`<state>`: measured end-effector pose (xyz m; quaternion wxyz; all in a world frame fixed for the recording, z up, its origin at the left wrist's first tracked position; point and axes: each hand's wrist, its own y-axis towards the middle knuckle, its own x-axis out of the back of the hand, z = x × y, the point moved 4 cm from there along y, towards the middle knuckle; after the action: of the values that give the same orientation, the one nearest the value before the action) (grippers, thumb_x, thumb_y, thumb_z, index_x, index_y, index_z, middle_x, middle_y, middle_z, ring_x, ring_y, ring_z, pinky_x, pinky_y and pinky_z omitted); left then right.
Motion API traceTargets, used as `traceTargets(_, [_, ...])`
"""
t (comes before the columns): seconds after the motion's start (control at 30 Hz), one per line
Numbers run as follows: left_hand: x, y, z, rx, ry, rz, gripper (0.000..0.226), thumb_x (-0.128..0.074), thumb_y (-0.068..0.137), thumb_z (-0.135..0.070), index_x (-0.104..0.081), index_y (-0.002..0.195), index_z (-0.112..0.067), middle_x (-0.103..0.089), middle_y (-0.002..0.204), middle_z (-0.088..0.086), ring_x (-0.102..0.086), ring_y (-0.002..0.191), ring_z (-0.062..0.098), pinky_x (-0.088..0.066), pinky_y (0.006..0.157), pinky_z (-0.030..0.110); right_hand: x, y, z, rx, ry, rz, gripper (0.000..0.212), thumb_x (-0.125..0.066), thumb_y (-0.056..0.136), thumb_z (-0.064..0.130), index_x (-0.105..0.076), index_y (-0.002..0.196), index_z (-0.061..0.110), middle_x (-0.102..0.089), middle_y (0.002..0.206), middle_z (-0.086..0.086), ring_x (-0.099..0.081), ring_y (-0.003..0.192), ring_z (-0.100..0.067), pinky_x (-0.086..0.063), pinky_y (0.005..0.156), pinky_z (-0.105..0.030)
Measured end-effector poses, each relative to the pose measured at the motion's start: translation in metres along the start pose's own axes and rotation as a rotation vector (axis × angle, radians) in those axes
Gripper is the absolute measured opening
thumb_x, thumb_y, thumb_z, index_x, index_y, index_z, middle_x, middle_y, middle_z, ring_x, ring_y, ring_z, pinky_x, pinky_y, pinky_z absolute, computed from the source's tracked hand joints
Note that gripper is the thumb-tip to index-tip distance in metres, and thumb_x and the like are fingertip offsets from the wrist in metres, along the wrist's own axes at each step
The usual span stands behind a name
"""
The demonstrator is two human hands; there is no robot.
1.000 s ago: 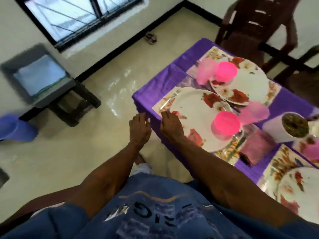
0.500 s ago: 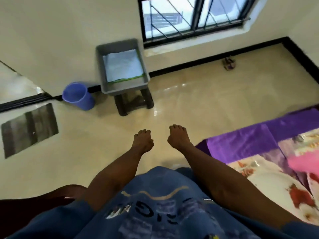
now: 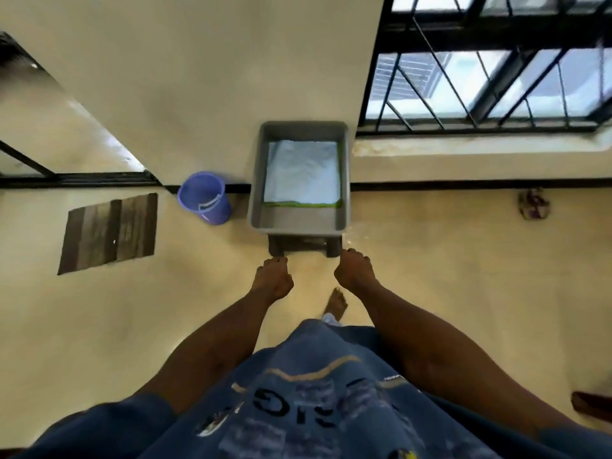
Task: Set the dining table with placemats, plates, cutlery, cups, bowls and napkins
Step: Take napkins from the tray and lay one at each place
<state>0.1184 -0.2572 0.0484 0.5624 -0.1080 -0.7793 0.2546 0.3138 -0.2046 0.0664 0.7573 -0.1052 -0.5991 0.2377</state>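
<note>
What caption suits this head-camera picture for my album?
Both empty hands, left and right, reach toward a grey tub holding a folded cloth.

One grey tub [image 3: 298, 223], one purple bucket [image 3: 205, 197], one mat [image 3: 107, 231].

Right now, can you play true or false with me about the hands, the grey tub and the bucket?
1. Both hands hold nothing. True: the left hand and right hand are empty.
2. The grey tub holds a pale folded cloth. True.
3. The purple bucket sits right of the tub. False: it sits to its left.
4. The tub sits on the dining table. False: it rests on a dark stool by the wall.
5. The brown mat lies on the floor. True.
</note>
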Motion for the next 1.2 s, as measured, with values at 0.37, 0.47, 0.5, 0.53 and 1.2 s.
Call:
traceTargets(0.37, [0.108,0.166,0.010,0.271,-0.487,-0.087,0.032,-0.055,0.093,-0.021,-0.059,0.120,-0.003,-0.060,0.127,0.018,-0.055,0.116,0.035,-0.042,0.088,0.032,0.073,0.166,0.028,-0.065,0.137,0.120,0.029,-0.048,0.086,0.004,-0.055,0.114,0.003,-0.060,0.120,-0.019,-0.059,0.106,-0.039,-0.048,0.084,-0.041])
traceTargets(0.47, [0.115,0.204,0.019,0.270,-0.466,0.006,0.025,-0.052,0.095,-0.017,-0.063,0.111,0.000,-0.062,0.120,0.021,-0.056,0.114,0.036,-0.042,0.086,0.032,0.074,0.198,0.028,-0.144,0.183,0.130,0.042,-0.048,0.085,0.006,-0.052,0.128,0.007,-0.059,0.124,-0.018,-0.057,0.112,-0.039,-0.049,0.088,-0.043])
traceTargets(0.5, [0.117,0.218,0.022,0.266,-0.471,0.031,0.018,-0.052,0.094,-0.015,-0.064,0.102,-0.003,-0.063,0.112,0.021,-0.058,0.109,0.035,-0.040,0.081,0.031,0.075,0.209,0.028,-0.169,0.200,0.134,0.045,-0.047,0.085,0.006,-0.050,0.130,0.008,-0.058,0.125,-0.019,-0.056,0.112,-0.039,-0.048,0.089,-0.043])
traceTargets(0.53, [0.116,0.228,0.026,0.265,-0.477,0.055,0.013,-0.052,0.092,-0.014,-0.063,0.091,-0.007,-0.062,0.100,0.019,-0.059,0.101,0.033,-0.038,0.075,0.029,0.072,0.217,0.029,-0.190,0.218,0.145,0.046,-0.046,0.085,0.005,-0.049,0.131,0.009,-0.057,0.126,-0.019,-0.055,0.113,-0.040,-0.048,0.089,-0.043])
traceTargets(1.2, [0.017,0.342,0.073,0.906,-0.895,-0.140,0.034,-0.049,0.097,-0.021,-0.060,0.124,-0.004,-0.064,0.123,0.016,-0.060,0.112,0.034,-0.048,0.085,0.033,-0.038,0.337,-0.004,-0.996,0.832,-0.108,0.043,-0.055,0.098,0.036,-0.063,0.111,-0.005,-0.067,0.112,-0.021,-0.063,0.106,-0.036,-0.047,0.085,-0.035])
